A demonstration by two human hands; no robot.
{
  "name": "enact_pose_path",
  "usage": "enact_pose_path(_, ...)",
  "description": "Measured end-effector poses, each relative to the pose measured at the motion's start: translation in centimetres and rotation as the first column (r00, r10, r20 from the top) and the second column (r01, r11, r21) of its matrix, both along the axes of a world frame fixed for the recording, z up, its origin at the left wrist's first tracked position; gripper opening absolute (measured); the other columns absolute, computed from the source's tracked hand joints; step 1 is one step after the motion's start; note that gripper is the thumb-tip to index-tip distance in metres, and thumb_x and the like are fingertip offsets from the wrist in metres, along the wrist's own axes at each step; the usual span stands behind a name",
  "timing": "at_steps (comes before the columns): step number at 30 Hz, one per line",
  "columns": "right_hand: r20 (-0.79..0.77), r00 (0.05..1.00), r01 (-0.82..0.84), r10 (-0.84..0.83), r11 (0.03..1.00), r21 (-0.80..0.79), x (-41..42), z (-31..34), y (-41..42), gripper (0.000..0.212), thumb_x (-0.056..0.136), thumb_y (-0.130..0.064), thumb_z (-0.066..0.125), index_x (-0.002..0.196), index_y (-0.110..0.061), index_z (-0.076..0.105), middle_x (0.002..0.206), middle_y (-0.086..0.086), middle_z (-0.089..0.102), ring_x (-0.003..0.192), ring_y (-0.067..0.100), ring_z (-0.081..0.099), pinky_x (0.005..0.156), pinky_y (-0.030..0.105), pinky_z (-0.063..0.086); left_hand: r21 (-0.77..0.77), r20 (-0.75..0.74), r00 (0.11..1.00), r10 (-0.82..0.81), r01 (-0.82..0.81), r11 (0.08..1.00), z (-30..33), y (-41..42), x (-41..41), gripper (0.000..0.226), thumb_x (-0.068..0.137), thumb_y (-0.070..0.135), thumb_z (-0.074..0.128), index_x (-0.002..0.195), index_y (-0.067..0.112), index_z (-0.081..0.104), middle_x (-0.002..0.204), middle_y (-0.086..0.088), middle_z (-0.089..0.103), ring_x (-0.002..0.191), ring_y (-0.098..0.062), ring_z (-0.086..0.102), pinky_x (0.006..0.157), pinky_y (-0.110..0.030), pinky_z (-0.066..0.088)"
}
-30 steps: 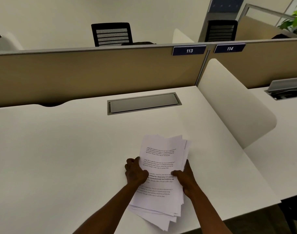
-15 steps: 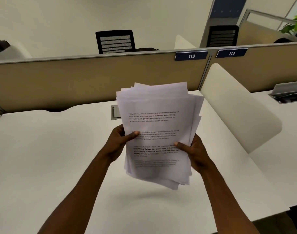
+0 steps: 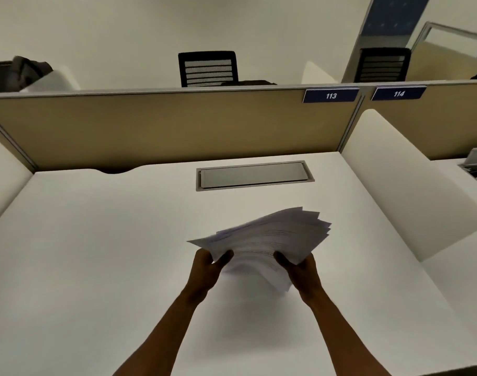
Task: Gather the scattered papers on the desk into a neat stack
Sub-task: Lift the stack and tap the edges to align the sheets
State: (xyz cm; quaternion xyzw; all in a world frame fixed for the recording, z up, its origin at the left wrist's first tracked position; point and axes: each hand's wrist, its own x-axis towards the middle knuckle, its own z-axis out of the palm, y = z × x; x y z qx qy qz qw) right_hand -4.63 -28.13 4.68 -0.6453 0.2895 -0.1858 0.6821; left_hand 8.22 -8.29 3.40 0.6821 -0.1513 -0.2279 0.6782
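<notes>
An uneven sheaf of printed white papers point(image 3: 272, 234) hangs above the white desk point(image 3: 96, 267), tilted nearly flat with its far edges fanned out to the right. My left hand point(image 3: 207, 267) grips its near left edge, thumb on top. My right hand point(image 3: 299, 267) grips the near right edge in the same way. The lower ends of the sheets curl down between my hands and are blurred. No other sheets lie on the desk.
A grey cable hatch point(image 3: 255, 175) is set into the desk near the tan partition point(image 3: 164, 126). A white rounded side divider point(image 3: 411, 191) borders the right; another point(image 3: 4, 180) stands at left. Black chairs point(image 3: 207, 67) stand behind the partition.
The sheaf lay on the desk under both hands, then was lifted upright facing me. Now it has swung down and away, nearly flat above the desk, still in both hands.
</notes>
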Motion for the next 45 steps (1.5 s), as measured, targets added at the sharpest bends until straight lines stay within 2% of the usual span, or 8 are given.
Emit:
enact_pose_path(4, 0.012, 1.0, 0.021, -0.021, 0.998, -0.064, 0.3, 1.2, 0.3, 0.027, 0.08, -0.014, 0.078, 0.096, -0.032, 0.066, 0.097, -0.003, 0.073, 0.091, 0.016, 0.069, 0.069, 0.023, 0.058, 0.034, -0.009, 1.0, 0.018, -0.017, 0.999, 1.3, -0.6, 0.4, 0.01, 0.09, 0.017, 0.07, 0.098, 0.022, 0.072, 0.098, 0.003, 0.077, 0.095, -0.021, 0.07, 0.075, -0.025, 0.058)
enact_pose_path(7, 0.056, 0.998, 0.002, 0.004, 0.992, -0.124, 0.3, 2.1, 0.1, 0.025, 0.075, -0.023, 0.082, 0.097, -0.024, 0.071, 0.093, -0.003, 0.076, 0.086, 0.014, 0.071, 0.068, 0.024, 0.059, -0.056, -0.054, 0.998, 0.017, -0.02, 0.998, 2.5, -0.1, 0.6, 0.029, 0.083, 0.023, 0.072, 0.11, 0.011, 0.072, 0.107, -0.002, 0.077, 0.099, -0.021, 0.072, 0.083, -0.033, 0.059)
enact_pose_path(12, 0.02, 0.995, -0.094, 0.098, 0.984, -0.149, -0.4, 0.7, 0.3, 0.039, 0.075, -0.024, 0.082, 0.111, -0.02, 0.067, 0.104, 0.0, 0.074, 0.092, 0.018, 0.071, 0.076, 0.039, 0.061, -0.118, -0.125, 0.992, 0.005, -0.02, 0.993, 2.0, 1.0, 0.4, 0.039, 0.081, 0.017, 0.074, 0.117, 0.006, 0.067, 0.112, -0.012, 0.075, 0.101, -0.029, 0.072, 0.083, -0.043, 0.06)
enact_pose_path(16, 0.04, 0.997, -0.073, 0.073, 0.997, 0.005, -0.9, -0.9, 0.9, 0.044, 0.069, -0.029, 0.081, 0.107, -0.012, 0.065, 0.101, 0.012, 0.074, 0.091, 0.032, 0.072, 0.08, 0.057, 0.058, -0.076, -0.13, 0.99, 0.056, -0.067, 0.995, 1.4, 1.0, -0.1, 0.028, 0.085, 0.011, 0.073, 0.112, 0.005, 0.069, 0.107, -0.014, 0.075, 0.098, -0.037, 0.072, 0.081, -0.051, 0.06)
enact_pose_path(23, 0.097, 0.991, -0.098, 0.096, 0.995, 0.019, -0.7, 0.1, 1.2, 0.033, 0.082, -0.007, 0.074, 0.113, -0.014, 0.065, 0.103, 0.005, 0.074, 0.098, 0.025, 0.069, 0.08, 0.039, 0.059, -0.162, -0.076, 0.996, 0.057, -0.069, 0.984, 2.1, 2.0, 0.0, 0.036, 0.079, 0.014, 0.074, 0.113, 0.003, 0.068, 0.109, -0.015, 0.074, 0.099, -0.03, 0.071, 0.082, -0.041, 0.06)
enact_pose_path(32, 0.079, 0.997, -0.015, 0.014, 1.0, 0.009, 0.4, 0.0, 2.3, 0.036, 0.082, -0.004, 0.074, 0.105, -0.029, 0.064, 0.104, 0.002, 0.07, 0.095, 0.016, 0.067, 0.076, 0.03, 0.06, -0.065, 0.001, 0.995, 0.104, -0.104, 0.992, 1.8, 0.4, -0.6, 0.033, 0.082, 0.021, 0.073, 0.113, 0.012, 0.069, 0.104, -0.005, 0.075, 0.096, -0.024, 0.071, 0.072, -0.031, 0.06)
enact_pose_path(37, 0.027, 0.999, -0.047, 0.047, 0.999, -0.006, 0.2, -1.2, 3.0, 0.038, 0.076, -0.007, 0.081, 0.104, -0.029, 0.068, 0.1, -0.001, 0.074, 0.094, 0.015, 0.069, 0.076, 0.034, 0.061, -0.022, -0.027, 0.997, 0.078, -0.078, 0.997, 0.3, 0.8, -0.9, 0.049, 0.077, 0.024, 0.078, 0.123, 0.018, 0.064, 0.114, -0.005, 0.072, 0.105, -0.022, 0.068, 0.084, -0.039, 0.061)
enact_pose_path(45, 0.021, 0.999, 0.033, -0.033, 0.999, -0.008, 0.6, -1.7, 3.3, 0.032, 0.078, -0.009, 0.079, 0.096, -0.032, 0.066, 0.096, -0.004, 0.073, 0.088, 0.014, 0.07, 0.072, 0.032, 0.061, 0.023, -0.047, 0.991, 0.129, -0.128, 0.992, -0.4, 0.5, -1.0, 0.036, 0.081, 0.027, 0.073, 0.116, 0.017, 0.069, 0.107, -0.002, 0.075, 0.098, -0.021, 0.071, 0.081, -0.037, 0.062)
